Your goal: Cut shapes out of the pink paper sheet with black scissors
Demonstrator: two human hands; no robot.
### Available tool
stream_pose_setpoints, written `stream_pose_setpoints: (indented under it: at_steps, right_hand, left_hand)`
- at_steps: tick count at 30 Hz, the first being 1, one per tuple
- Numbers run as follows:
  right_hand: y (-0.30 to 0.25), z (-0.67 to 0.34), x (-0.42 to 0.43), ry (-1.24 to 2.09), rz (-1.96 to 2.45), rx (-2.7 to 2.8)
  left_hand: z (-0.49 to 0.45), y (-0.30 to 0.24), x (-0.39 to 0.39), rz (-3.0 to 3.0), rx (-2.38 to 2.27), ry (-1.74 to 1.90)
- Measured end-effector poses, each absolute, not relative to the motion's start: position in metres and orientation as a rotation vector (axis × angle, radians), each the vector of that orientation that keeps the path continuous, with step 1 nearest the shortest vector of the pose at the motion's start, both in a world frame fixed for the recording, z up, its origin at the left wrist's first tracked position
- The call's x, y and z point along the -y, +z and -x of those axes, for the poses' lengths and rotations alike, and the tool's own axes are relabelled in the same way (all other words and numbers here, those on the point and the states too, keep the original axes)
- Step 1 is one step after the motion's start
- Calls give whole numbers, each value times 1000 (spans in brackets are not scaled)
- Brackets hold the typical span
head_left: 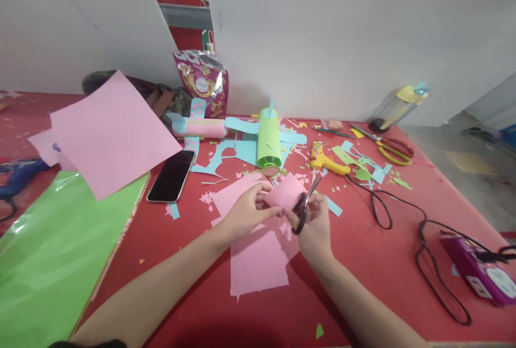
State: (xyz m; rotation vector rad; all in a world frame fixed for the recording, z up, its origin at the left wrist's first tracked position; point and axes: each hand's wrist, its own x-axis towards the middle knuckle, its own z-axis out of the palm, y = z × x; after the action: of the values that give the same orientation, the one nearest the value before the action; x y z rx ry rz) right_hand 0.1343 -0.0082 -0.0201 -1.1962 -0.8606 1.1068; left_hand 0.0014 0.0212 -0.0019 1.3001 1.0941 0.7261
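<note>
My left hand point(248, 209) pinches a small folded piece of pink paper point(287, 191) above the red table point(363, 262). My right hand point(313, 224) grips black-handled scissors point(305, 204), their blades pointing up along the right edge of that piece. Under both hands lies a larger cut pink sheet point(258, 254). Just beyond stand a green paper roll point(269, 144) and a pink paper roll point(199, 128) on blue paper cut-outs point(226, 154).
A phone point(171, 176) lies left of my hands, next to big pink point(110, 133) and green point(56, 251) sheets. A yellow glue gun point(324, 161) with black cord point(403, 214) runs to a purple power strip point(479, 270). Yellow scissors point(393, 149), a bottle point(397, 107), a snack bag point(203, 82) and scraps lie about.
</note>
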Motion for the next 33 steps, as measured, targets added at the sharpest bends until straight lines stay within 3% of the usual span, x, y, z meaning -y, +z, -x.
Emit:
stream_pose_setpoints:
  at_steps: [33]
  right_hand:
    - [-20, -135, 7, 998, 1238, 869]
  left_hand:
    - [-8, -3, -17, -1151, -1172, 829]
